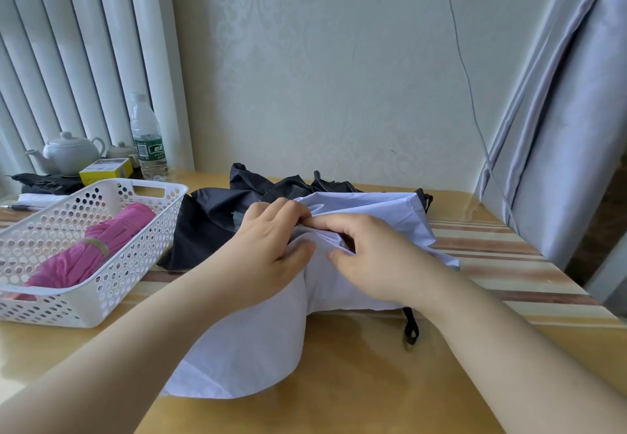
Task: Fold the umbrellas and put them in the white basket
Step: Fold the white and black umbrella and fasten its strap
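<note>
A pale lilac umbrella (251,342) with a black lining lies loose and crumpled in the middle of the table. My left hand (271,240) grips a bunch of its fabric from the left. My right hand (369,257) pinches the folds just beside it, thumb and fingers curled into the cloth. The black underside of the canopy (207,219) spreads out behind and to the left. A black wrist strap (410,328) trails from under the fabric on the right. The white perforated basket (101,291) stands at the left and holds a rolled pink umbrella (91,250).
Behind the basket stand a white teapot (69,151), a water bottle (147,138), a yellow box (107,170) and a pen (20,207). A grey curtain (570,128) hangs at the right table edge. The wall runs along the back of the table.
</note>
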Motion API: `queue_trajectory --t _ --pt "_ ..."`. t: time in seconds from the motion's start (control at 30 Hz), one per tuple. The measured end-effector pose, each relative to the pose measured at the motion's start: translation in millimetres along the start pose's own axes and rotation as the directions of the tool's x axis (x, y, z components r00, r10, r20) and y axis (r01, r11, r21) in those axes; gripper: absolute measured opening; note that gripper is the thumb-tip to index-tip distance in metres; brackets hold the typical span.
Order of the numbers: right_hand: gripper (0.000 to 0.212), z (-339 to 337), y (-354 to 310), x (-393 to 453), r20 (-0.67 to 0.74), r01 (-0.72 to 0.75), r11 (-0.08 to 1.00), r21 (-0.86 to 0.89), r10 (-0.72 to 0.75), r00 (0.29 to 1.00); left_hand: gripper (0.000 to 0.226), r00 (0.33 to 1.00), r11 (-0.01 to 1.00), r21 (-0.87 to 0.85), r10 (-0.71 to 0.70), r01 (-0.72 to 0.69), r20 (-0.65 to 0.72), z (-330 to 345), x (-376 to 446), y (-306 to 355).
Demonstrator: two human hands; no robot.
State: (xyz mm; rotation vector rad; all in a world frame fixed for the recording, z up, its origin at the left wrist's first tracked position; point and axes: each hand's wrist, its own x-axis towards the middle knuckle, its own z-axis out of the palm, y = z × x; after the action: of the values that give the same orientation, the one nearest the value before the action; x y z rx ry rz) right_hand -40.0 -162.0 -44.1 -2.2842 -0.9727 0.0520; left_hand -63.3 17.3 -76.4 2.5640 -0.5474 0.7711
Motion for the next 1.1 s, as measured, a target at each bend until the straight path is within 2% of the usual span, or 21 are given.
queue_trajectory --t 0.1,0.23,0.33,0.43,0.5,0.53,0.6,0.67,0.7,0.73,0.77,0.83,0.87,0.93,1.0,1.1 --pt "0.042 1 1 -3 -0.008 0.009 0.999 0.035 -0.008 1.0 0.038 0.999 0.999 0.031 0.019 -0.018 -0.03 4 3 -2" --pt "0.034 -3 2 -5 -0.059 0.006 0.999 -0.032 -0.008 0.998 0.052 0.996 0.997 -0.025 -0.07 0.069 -0.052 6 4 -1" --pt "0.028 -17 9 -16 -0.04 -0.059 0.978 -0.199 0.052 0.998 0.054 0.987 0.988 -0.051 -0.15 0.148 -0.049 3 6 -6" --pt "0.011 -31 28 -24 -0.055 -0.121 0.857 -0.501 0.108 0.993 0.051 0.97 0.97 -0.095 -0.232 0.225 -0.069 -1 9 -18" --pt "0.011 -36 44 -27 -0.151 -0.179 0.837 -0.517 0.117 0.982 0.049 0.956 0.953 -0.125 -0.287 0.277 -0.067 -2 10 -23" --pt "0.008 -39 50 -28 -0.24 -0.222 0.862 -0.455 0.121 0.963 0.049 0.954 0.952 -0.118 -0.291 0.283 -0.067 -2 10 -24" --pt "0.016 -41 56 -30 -0.378 -0.297 0.936 -0.191 0.21 0.902 0.049 0.962 0.964 -0.07 -0.263 0.258 -0.078 0 9 -23" --pt "0.017 -39 59 -29 -0.331 -0.372 0.913 0.168 0.407 0.851 0.052 0.972 0.978 -0.012 -0.21 0.21 -0.104 1 8 -21" --pt "0.03 -37 61 -29 -0.237 -0.419 0.824 0.381 0.525 0.818 0.054 0.973 0.979 0.008 -0.201 0.203 -0.113 2 8 -20" --pt "0.047 -34 62 -30 -0.102 -0.473 0.672 0.57 0.629 0.77 0.054 0.97 0.976 0.016 -0.214 0.217 -0.118 1 9 -20" --pt "0.06 -32 64 -32 0.052 -0.524 0.513 0.679 0.679 0.732 0.052 0.964 0.971 0.016 -0.237 0.24 -0.12 2 10 -22" --pt "0.067 -26 70 -37 0.287 -0.567 0.298 0.768 0.632 0.72 0.053 0.956 0.962 0.014 -0.268 0.272 -0.115 2 9 -26" --pt "0.064 -23 72 -39 0.315 -0.526 0.227 0.82 0.588 0.745 0.057 0.958 0.964 0.016 -0.263 0.266 -0.119 2 9 -28" --pt "0.052 -19 72 -38 0.198 -0.324 0.135 0.936 0.56 0.805 0.068 0.965 0.972 0.019 -0.229 0.233 -0.125 3 9 -28" --pt "0.04 -18 69 -32 0.04 -0.116 0.105 0.988 0.547 0.836 0.069 0.974 0.98 0.039 -0.189 0.195 -0.122 4 9 -24" --pt "0.029 -23 58 -25 -0.082 0.055 0.072 0.996 0.473 0.877 0.06 0.984 0.986 0.097 -0.123 0.136 -0.127 8 10 -19"
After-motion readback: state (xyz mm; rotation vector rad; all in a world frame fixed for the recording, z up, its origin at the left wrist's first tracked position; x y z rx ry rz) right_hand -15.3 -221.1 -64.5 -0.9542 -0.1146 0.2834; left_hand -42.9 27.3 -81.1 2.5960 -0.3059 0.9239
